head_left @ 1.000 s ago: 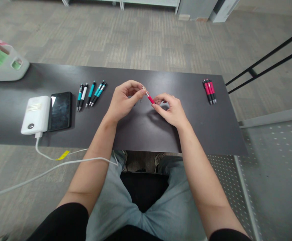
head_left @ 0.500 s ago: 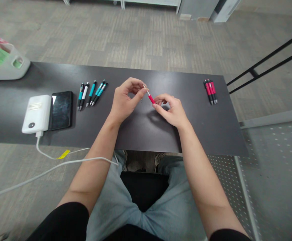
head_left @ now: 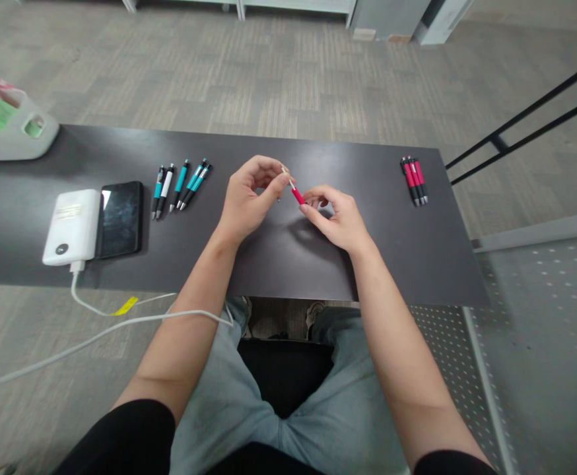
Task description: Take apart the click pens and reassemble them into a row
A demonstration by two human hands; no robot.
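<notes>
Above the middle of the dark table, my right hand (head_left: 335, 214) pinches a red pen barrel (head_left: 297, 196) between thumb and fingertips. A thin white pen refill (head_left: 292, 184) sticks out of the barrel's upper end, and the thumb and fingers of my left hand (head_left: 253, 194) are closed on it. Just under the left thumb, a small metallic tip (head_left: 278, 199) shows; what it belongs to is hidden by the hand. Assembled red and black pens (head_left: 414, 180) lie side by side to the right. Several teal and black pens (head_left: 179, 186), one with a white barrel, lie to the left.
Left of the pens lie a black phone (head_left: 121, 219) and a white power bank (head_left: 71, 226) with a white cable (head_left: 144, 319) running over my left forearm. A white basket (head_left: 31, 135) of coloured items stands at the table's far left. Black metal bars (head_left: 521, 122) rise beyond the right edge.
Almost nothing differs. Both hands keep the same grip on the red barrel and the white refill; the whole view has shifted slightly.
</notes>
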